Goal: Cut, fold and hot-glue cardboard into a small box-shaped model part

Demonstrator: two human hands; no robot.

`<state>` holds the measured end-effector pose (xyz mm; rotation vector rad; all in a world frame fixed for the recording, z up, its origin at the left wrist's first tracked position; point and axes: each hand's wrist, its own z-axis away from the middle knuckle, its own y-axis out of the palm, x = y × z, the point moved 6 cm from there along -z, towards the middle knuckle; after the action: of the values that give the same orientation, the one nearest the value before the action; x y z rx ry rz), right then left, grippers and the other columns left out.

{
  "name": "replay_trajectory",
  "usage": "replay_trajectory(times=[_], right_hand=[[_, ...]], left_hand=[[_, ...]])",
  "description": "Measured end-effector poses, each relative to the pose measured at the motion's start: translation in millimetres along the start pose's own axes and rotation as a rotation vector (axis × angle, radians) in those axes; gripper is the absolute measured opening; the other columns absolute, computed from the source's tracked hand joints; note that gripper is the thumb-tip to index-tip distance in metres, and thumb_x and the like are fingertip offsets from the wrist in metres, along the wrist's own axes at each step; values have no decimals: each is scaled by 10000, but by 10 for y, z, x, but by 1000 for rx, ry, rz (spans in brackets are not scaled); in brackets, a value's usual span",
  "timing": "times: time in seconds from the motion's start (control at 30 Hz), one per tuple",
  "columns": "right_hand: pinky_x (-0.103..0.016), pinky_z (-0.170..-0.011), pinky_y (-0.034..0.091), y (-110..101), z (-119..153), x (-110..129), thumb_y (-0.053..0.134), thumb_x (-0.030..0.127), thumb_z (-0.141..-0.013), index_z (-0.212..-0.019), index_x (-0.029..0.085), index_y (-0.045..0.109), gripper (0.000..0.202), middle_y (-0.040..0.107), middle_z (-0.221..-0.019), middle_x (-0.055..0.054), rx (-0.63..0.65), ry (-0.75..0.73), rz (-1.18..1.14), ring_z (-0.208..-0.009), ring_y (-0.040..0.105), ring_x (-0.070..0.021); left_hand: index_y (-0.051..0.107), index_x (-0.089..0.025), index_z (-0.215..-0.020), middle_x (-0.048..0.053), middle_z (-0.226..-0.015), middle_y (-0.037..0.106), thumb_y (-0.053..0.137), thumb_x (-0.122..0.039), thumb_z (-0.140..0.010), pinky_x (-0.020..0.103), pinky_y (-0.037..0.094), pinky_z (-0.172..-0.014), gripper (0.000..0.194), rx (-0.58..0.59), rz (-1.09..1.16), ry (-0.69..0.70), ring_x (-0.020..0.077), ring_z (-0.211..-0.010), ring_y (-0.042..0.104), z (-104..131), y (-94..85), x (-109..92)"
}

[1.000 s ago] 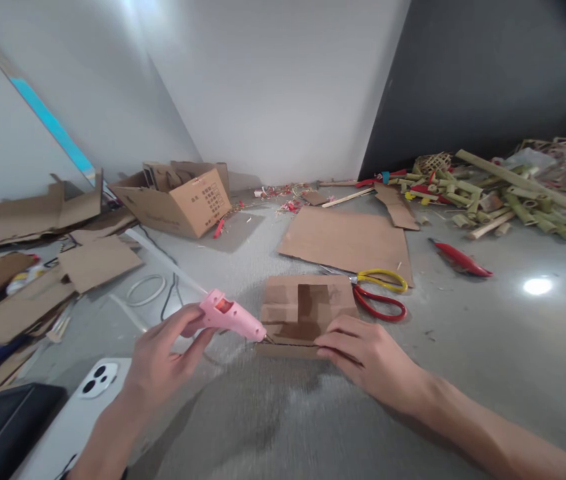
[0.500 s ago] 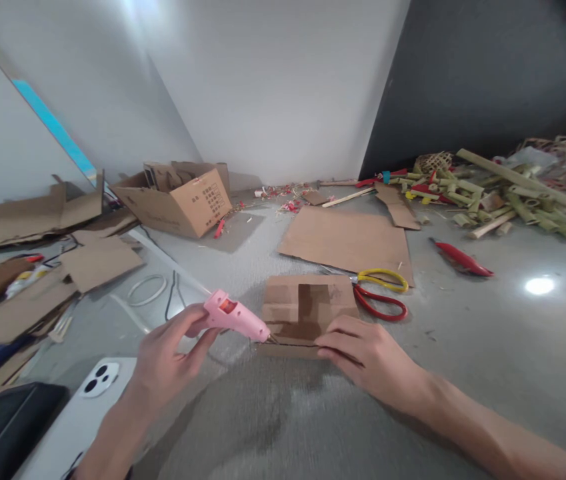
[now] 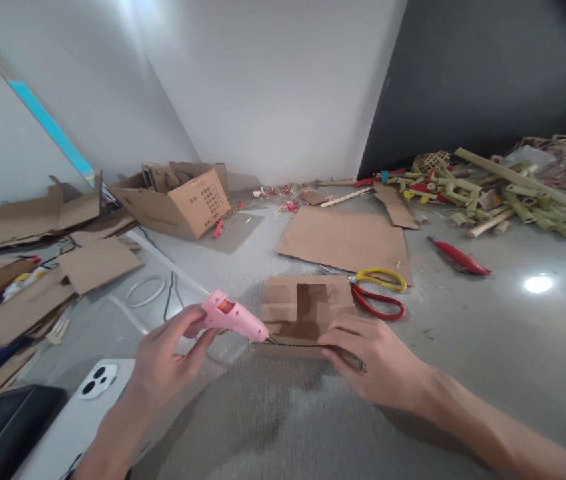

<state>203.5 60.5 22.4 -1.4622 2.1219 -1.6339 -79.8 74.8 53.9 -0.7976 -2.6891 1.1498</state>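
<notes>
My left hand [image 3: 173, 353] is closed round the handle of a pink hot glue gun [image 3: 235, 317], with a clear glue stick [image 3: 167, 261] trailing out of its back end. The metal nozzle points down at the near left edge of a small cardboard box [image 3: 283, 293], which has a rectangular opening cut in it. At the right end of that same edge, my right hand [image 3: 367, 353] pinches the cardboard between thumb and fingers. Scissors [image 3: 377, 293] with one yellow and one red handle lie just behind my right hand, their blades partly hidden by the box.
A flat cardboard sheet [image 3: 343, 233] lies behind the box. To the right are a red-handled knife [image 3: 463, 258] and a heap of bamboo pieces [image 3: 513, 193]. An opened carton [image 3: 177, 200], cardboard scraps [image 3: 100, 263], a white phone [image 3: 83, 413] and a black case [image 3: 7, 427] occupy the left.
My right hand has shifted slightly right along the box edge, and its fingers have changed position a little. The glue gun stays at the edge's left end.
</notes>
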Motion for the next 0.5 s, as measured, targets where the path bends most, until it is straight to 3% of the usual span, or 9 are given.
replay_trajectory(times=[0.5], right_hand=[[-291, -657, 474, 24, -3, 5, 490, 145, -1000, -986, 166, 720, 231, 672, -864, -55, 6, -3, 22, -754, 618, -168]], left_hand=[[600, -210, -975, -9, -748, 759, 578, -260, -935, 200, 551, -572, 68, -11, -28, 21, 134, -538, 689, 5, 7, -43]])
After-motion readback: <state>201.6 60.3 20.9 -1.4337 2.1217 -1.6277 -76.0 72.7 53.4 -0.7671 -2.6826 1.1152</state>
